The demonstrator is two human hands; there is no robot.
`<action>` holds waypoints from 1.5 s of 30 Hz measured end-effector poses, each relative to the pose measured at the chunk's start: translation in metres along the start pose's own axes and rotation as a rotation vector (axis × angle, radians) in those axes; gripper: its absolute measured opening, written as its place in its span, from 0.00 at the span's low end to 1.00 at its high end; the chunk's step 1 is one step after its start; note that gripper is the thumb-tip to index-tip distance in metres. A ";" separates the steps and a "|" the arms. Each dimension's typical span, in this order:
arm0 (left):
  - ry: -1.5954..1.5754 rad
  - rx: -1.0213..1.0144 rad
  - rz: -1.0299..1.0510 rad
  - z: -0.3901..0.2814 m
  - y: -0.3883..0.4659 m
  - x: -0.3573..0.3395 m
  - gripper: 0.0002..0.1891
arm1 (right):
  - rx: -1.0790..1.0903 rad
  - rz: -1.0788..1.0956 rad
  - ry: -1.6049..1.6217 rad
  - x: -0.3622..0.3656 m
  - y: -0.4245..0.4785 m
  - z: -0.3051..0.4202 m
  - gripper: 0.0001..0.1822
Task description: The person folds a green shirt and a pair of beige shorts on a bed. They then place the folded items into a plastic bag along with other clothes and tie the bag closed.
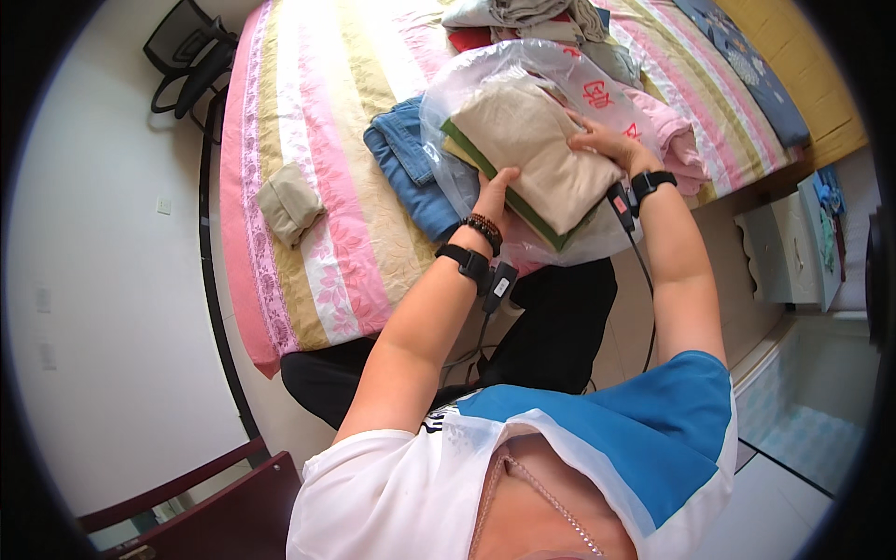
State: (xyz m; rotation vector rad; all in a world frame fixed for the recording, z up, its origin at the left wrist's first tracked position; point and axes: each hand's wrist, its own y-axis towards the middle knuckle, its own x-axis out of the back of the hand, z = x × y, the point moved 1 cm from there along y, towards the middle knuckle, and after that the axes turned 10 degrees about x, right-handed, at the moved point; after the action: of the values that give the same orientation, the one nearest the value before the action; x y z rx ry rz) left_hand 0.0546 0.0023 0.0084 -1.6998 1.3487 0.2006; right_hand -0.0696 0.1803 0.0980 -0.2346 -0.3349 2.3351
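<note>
A stack of folded clothes lies on a clear plastic bag (448, 91) with red printing, at the bed's near edge. On top is a beige folded garment (532, 140), with a green folded garment (539, 222) and a yellowish one under it. My left hand (495, 192) grips the stack's lower left edge, thumb on top, its fingers hidden beneath. My right hand (605, 142) rests on the beige garment's right side with the fingers spread; whether it grips is unclear. Folded blue jeans (413, 182) lie left of the bag, partly under it.
A small khaki folded garment (289, 203) lies on the striped bedsheet (357, 231) at left. Behind the bag is a pile of folded clothes (525, 17); pink clothing (675, 143) lies right of it. Cables hang from both wrist straps. A black chair (196, 66) stands at far left.
</note>
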 end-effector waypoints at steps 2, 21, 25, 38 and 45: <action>0.208 -0.133 -0.030 0.002 0.014 -0.011 0.38 | 0.056 -0.080 -0.261 0.025 0.015 -0.005 0.40; 2.524 -0.465 0.102 -0.048 -0.104 -0.018 0.10 | 0.399 -0.376 -1.725 -0.091 0.005 -0.048 0.45; 2.545 -0.445 0.260 -0.058 -0.144 -0.032 0.10 | 0.290 -0.381 -1.760 -0.109 0.013 -0.057 0.33; 2.622 -0.786 -0.407 -0.126 -0.178 -0.056 0.27 | 0.129 -0.064 -1.520 -0.043 -0.132 -0.052 0.10; 1.021 -1.152 -0.564 -0.145 -0.116 0.027 0.14 | -0.081 -0.149 -1.311 0.006 -0.152 -0.084 0.28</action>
State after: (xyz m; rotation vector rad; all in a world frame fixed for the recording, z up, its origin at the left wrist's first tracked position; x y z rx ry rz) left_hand 0.1043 -0.1256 0.1369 -3.3850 1.4122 -0.3586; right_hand 0.0491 0.3030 0.0649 1.2841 -1.0017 2.0018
